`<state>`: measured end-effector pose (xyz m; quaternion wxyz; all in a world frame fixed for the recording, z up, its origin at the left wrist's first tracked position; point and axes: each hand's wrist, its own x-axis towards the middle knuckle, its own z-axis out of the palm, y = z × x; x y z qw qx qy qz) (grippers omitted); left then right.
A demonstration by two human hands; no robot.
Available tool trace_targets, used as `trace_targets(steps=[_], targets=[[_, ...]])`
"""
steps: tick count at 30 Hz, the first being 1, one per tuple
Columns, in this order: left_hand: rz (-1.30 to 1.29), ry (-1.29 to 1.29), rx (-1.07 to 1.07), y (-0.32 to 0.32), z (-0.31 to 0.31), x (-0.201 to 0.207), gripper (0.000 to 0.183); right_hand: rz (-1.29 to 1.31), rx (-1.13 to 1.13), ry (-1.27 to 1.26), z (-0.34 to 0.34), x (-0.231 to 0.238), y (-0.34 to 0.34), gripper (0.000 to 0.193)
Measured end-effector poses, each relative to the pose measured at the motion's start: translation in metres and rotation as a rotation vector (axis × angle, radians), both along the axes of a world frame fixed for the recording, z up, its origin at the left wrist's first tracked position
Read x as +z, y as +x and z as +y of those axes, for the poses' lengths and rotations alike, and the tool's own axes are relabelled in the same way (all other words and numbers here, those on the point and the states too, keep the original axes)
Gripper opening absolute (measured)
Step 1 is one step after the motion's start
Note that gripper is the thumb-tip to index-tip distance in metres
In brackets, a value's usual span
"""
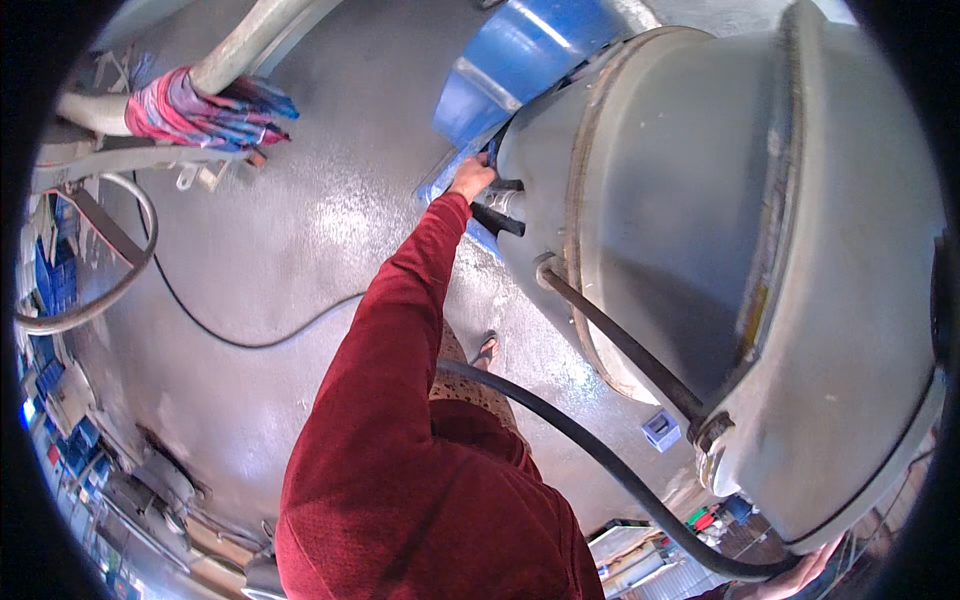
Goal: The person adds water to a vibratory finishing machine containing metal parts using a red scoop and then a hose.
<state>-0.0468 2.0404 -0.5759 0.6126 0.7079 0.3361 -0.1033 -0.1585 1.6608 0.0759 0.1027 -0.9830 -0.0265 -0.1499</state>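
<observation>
A large grey metal vessel (690, 190), wide at the right and narrowing to the left, lies tilted beside me. My left arm reaches far forward, and my left hand (472, 178) is closed round a black handle (495, 146) at the vessel's narrow end. Two more black grips (500, 220) stick out just beside it. A thick black hose (590, 440) curves past my body to the lower right. There, at the vessel's wide rim, my right hand (800, 575) is closed on the hose's end, partly cut off by the picture's edge.
Behind the narrow end stands a blue drum (525, 60). A rusty metal rod (625, 335) runs along the vessel's side. At the left are a curved metal frame (110, 285) and a red-blue cloth (205, 105) tied round a pipe. A thin black cable (255, 343) crosses the wet-looking floor.
</observation>
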Motion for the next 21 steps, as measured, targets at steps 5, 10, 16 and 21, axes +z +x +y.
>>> trace_targets(steps=[5,10,16,21], targets=[[-0.254,0.011,-0.190,-0.002,-0.016,-0.003,0.030,0.109,0.036,0.030,0.028,0.015,-0.003,0.050],[-0.206,-0.078,-0.359,-0.108,-0.005,-0.034,0.028,0.324,0.330,0.122,0.061,0.023,0.031,0.061],[-0.138,-0.883,-0.822,-0.173,-0.087,0.199,0.029,0.325,0.593,-0.056,0.025,0.053,0.031,0.046],[-0.523,-0.610,-1.214,-0.174,-0.171,0.422,0.044,0.190,0.818,-0.139,0.003,0.050,0.043,0.040]])
